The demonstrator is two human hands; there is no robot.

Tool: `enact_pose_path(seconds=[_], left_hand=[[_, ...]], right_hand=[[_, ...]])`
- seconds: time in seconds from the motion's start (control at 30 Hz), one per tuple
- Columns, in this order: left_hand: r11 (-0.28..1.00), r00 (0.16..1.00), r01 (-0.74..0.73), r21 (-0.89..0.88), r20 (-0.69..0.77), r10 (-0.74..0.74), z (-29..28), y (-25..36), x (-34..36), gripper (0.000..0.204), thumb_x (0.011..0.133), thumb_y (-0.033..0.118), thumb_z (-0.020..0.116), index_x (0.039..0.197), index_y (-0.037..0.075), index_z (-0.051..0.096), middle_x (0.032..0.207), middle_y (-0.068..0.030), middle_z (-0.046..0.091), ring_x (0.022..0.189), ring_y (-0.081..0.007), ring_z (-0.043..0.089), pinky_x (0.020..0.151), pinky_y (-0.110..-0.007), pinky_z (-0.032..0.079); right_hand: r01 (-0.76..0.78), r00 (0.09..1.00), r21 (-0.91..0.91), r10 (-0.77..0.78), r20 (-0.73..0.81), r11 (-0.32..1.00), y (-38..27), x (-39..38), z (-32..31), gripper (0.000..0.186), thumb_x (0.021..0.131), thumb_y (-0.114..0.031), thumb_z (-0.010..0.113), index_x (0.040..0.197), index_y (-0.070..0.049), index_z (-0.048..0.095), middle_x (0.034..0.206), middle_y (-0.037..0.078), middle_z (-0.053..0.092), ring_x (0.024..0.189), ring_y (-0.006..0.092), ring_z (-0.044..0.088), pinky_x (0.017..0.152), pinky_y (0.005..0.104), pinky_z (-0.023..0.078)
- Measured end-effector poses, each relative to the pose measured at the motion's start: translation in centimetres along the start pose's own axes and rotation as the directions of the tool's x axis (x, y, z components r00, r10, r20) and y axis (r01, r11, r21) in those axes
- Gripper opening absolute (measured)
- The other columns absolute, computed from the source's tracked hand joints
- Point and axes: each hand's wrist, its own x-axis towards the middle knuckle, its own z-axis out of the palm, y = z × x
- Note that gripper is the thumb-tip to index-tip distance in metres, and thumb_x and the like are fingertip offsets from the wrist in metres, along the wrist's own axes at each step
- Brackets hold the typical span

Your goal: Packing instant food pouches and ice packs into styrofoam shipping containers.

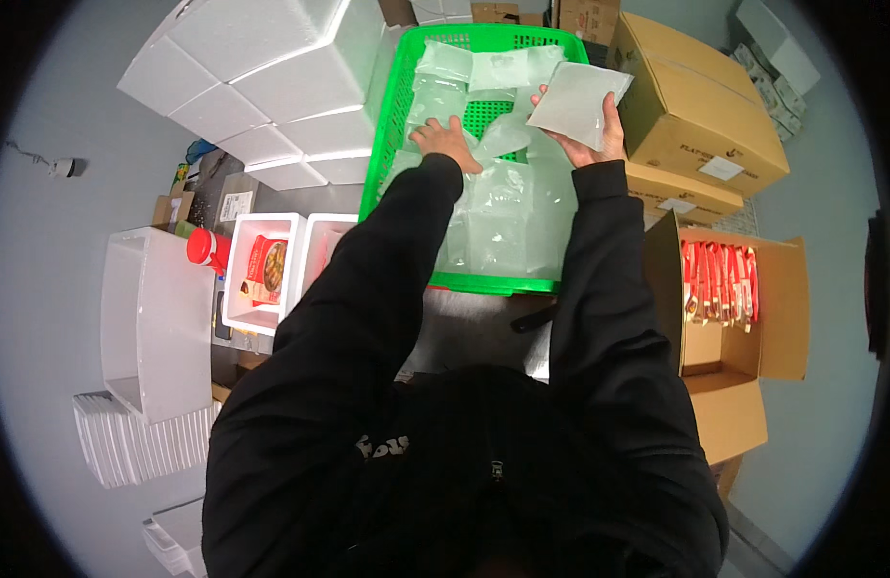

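A green plastic basket (371, 178) in front of me holds several translucent white gel ice packs (501, 187). My right hand (609, 140) holds one flat ice pack (580, 104) up at the basket's right side, thumb on its right edge and fingers underneath. Down among the packs on the left, my left hand (447, 144) rests with its fingers apart. It touches the packs, and I see none lifted in it.
White foam boxes (262, 67) are stacked at the left. Below them, an open foam box (235, 284) contains a red food pouch (266, 268), beside a red-lidded container (202, 247). At right, closed cartons (700, 106) stand behind an open carton (780, 289) with several red pouches (719, 279).
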Motion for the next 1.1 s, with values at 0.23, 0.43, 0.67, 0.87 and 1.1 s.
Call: enact_pose_path(seconds=[0.23,0.43,0.67,0.87,1.1], left_hand=[[0.998,0.989,0.055,0.006,0.136,-0.056,-1.2,0.1,1.0,0.100,0.047,0.045,0.080,0.128,0.010,0.032,0.118,-0.0216,0.044,0.113,-0.0344,0.047,0.088,-0.046,0.039],[0.944,0.784,-0.173,0.281,-0.541,0.305,0.1,0.2,-1.9,0.069,0.059,0.029,0.076,0.119,0.009,0.048,0.114,-0.0185,0.048,0.111,-0.0319,0.044,0.092,-0.044,0.033],[0.478,0.526,-0.819,-0.318,-0.080,0.847,-0.1,-1.8,-7.2,0.053,0.068,0.032,0.076,0.108,0.008,0.052,0.105,-0.0187,0.051,0.094,-0.0356,0.054,0.083,-0.038,0.044],[0.545,0.611,-0.759,-0.356,-0.100,0.786,-0.2,-2.6,-5.1,0.058,0.072,0.027,0.073,0.122,0.013,0.046,0.112,-0.0128,0.049,0.107,-0.0342,0.049,0.086,-0.038,0.044],[0.450,0.393,-0.875,0.178,-0.283,0.875,0.1,-3.1,-1.7,0.050,0.073,0.011,0.063,0.121,0.018,0.051,0.107,-0.0141,0.053,0.100,-0.0325,0.054,0.082,-0.047,0.045]], right_hand=[[0.119,0.976,0.044,-0.109,-0.189,0.992,-0.1,0.7,-2.3,0.062,0.080,-0.041,0.062,0.125,-0.004,0.041,0.114,0.020,0.052,0.108,0.0408,0.051,0.091,0.0546,0.041],[0.144,0.973,-0.004,-0.142,-0.182,0.990,0.4,1.1,-1.7,0.056,0.079,-0.038,0.062,0.121,-0.007,0.043,0.114,0.013,0.053,0.103,0.0372,0.053,0.088,0.0521,0.042],[0.175,0.934,-0.081,-0.192,-0.302,0.981,0.9,0.9,-2.2,0.059,0.080,-0.038,0.060,0.125,-0.007,0.040,0.119,0.017,0.049,0.105,0.0411,0.053,0.090,0.0558,0.039],[0.143,0.935,-0.081,-0.161,-0.315,0.986,0.9,0.6,-2.2,0.060,0.080,-0.040,0.057,0.127,-0.007,0.038,0.121,0.017,0.048,0.106,0.0416,0.052,0.090,0.0557,0.039],[0.092,0.944,-0.001,-0.087,-0.318,0.996,0.0,0.6,0.0,0.046,0.081,-0.043,0.053,0.114,-0.011,0.053,0.108,0.014,0.059,0.098,0.0310,0.056,0.084,0.0469,0.045]])
